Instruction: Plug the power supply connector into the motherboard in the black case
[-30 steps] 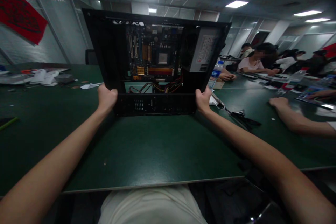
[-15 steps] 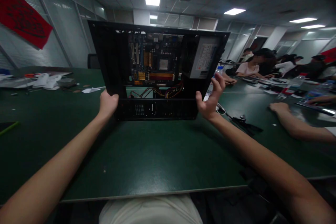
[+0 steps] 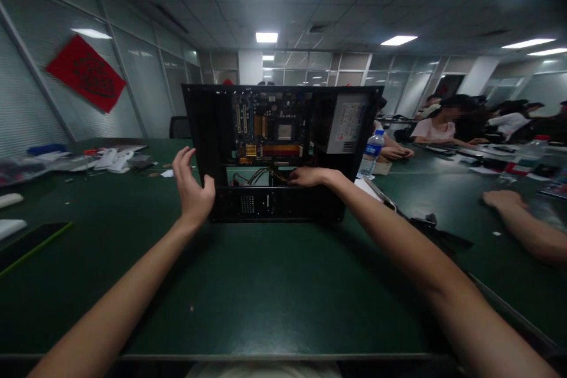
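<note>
Here, well back from the near edge of the green counter (image 3: 266, 289), a black computer case (image 3: 212, 124), upright on a long side, with its open face toward the viewer. Between its bottom edge and the counter's near edge, a broad span of green surface, marked by a small speck (image 3: 191, 309). At the left edge of the case, left hand (image 3: 197, 198) spread, fingers apart and pointing up, thumb toward the case's rim; cannot tell whether touching. Over the upper edge of the bottom panel (image 3: 301, 205), right hand (image 3: 310, 177) in the low opening, beside the cables (image 3: 261, 176); fingertips in shadow, so cannot tell whether pinching or loose. Higher inside, a circuit board (image 3: 270, 130), and to its right a silver power supply (image 3: 348, 124) in the upper right corner. Just beyond the right edge, a water bottle (image 3: 371, 153). Farther right, a black tangled item (image 3: 443, 233) near the right forearm and, well apart, a co-worker's hand (image 3: 505, 199). Far left, a dark flat object with a green edge (image 3: 35, 242).
</note>
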{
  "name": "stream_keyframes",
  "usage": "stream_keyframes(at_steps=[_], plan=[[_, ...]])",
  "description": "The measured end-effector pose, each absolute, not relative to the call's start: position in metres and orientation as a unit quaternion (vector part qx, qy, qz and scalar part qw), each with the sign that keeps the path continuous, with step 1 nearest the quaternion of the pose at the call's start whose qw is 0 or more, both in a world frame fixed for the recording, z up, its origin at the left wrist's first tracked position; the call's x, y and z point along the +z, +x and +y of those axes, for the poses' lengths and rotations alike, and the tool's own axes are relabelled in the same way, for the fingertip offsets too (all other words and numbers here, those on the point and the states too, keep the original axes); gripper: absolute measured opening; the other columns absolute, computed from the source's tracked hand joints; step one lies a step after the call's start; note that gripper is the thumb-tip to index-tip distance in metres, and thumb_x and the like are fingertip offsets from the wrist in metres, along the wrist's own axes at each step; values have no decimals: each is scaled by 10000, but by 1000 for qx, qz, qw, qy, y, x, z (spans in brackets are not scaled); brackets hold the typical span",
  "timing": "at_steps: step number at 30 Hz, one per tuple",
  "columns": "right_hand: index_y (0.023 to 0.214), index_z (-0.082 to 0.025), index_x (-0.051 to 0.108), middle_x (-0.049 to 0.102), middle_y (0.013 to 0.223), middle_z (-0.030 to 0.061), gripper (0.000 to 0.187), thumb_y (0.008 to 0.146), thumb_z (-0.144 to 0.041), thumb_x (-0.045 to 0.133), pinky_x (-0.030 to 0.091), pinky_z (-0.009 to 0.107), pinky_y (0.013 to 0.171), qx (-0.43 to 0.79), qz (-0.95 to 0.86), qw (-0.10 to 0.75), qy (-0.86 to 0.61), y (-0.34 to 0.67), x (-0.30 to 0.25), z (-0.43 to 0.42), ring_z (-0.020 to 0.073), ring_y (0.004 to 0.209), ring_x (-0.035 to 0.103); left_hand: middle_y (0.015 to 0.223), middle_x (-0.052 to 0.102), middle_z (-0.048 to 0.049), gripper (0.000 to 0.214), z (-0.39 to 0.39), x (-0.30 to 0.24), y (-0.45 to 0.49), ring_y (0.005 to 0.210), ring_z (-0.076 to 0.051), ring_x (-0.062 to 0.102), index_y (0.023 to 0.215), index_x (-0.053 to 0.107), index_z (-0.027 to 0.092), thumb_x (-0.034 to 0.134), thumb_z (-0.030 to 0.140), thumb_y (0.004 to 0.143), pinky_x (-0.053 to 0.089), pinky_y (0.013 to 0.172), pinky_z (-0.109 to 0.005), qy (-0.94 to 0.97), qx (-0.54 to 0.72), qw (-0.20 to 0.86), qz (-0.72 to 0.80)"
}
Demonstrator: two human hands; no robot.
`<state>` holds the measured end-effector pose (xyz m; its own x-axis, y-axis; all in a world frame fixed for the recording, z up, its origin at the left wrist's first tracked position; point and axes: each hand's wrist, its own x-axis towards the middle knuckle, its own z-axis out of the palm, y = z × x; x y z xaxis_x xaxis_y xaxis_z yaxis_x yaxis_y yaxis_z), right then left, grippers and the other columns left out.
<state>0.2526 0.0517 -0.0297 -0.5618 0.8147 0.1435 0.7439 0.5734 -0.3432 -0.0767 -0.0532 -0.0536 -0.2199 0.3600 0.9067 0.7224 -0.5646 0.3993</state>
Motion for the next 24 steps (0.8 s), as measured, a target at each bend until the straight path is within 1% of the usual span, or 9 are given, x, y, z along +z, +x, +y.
stream_keyframes(at_steps=[4,6,8,11,14,16,18,21,24], plan=[[822,-222,800,798,933,56,138,829,-280,675,567,336,747,268,-864,61,-421,253,-38,56,233,819,721,1431,587,-129,551,-72,-21,-53,1408,-320,522,1327,587,241,605,142,785,448,1189,-540,-694,-591,207,-354],[789,-206,787,794,932,56,163,845,-259,643,556,337,773,305,-847,55,-433,253,-38,51,231,817,712,1278,684,-113,359,-75,0,-37,1245,-281,637,1199,658,222,548,164,863,523,1100,-483,-790,-507,162,-306],[750,-188,753,773,876,53,203,878,-262,613,533,327,770,306,-836,67,-450,252,-37,47,217,777,683,1190,735,-101,300,-75,21,-21,1110,-241,701,1158,696,196,496,196,933,565,1017,-410,-876,-382,75,-285],[781,-174,705,718,812,32,232,929,-303,580,495,295,749,263,-851,143,-430,244,-32,42,188,756,628,1293,743,-98,383,-70,45,-3,1183,-238,701,1304,688,199,512,310,983,543,1042,-365,-928,-227,13,-296],[892,-158,691,702,845,34,240,970,-329,541,491,281,760,227,-827,300,-419,235,-15,36,177,787,614,1494,645,-103,564,-62,59,5,1348,-256,626,1497,573,220,576,418,969,498,1100,-341,-938,-126,1,-322],[928,-146,691,714,905,54,235,978,-326,549,502,291,804,218,-793,393,-411,231,3,29,182,835,628,1553,595,-108,682,-55,64,7,1381,-269,601,1550,520,222,653,434,915,491,1101,-333,-936,-106,-3,-336],[950,-142,702,723,949,68,260,987,-369,579,512,306,824,236,-789,420,-381,231,23,16,192,860,640,1528,615,-113,719,-50,69,8,1334,-271,629,1548,522,216,695,395,874,507,1065,-329,-932,-124,-2,-341],[937,-144,709,712,925,66,364,1018,-469,565,512,304,777,243,-813,390,-358,241,44,-8,191,826,634,1297,742,-106,512,-48,78,5,1120,-254,711,1371,677,186,655,350,887,535,935,-318,-919,-174,11,-352],[966,-152,721,699,893,52,455,1033,-553,519,494,284,720,225,-843,326,-364,253,54,-32,179,787,621,1024,779,-78,388,-54,90,-5,896,-227,710,1157,772,167,643,426,899,517,803,-302,-915,-169,3,-365]])
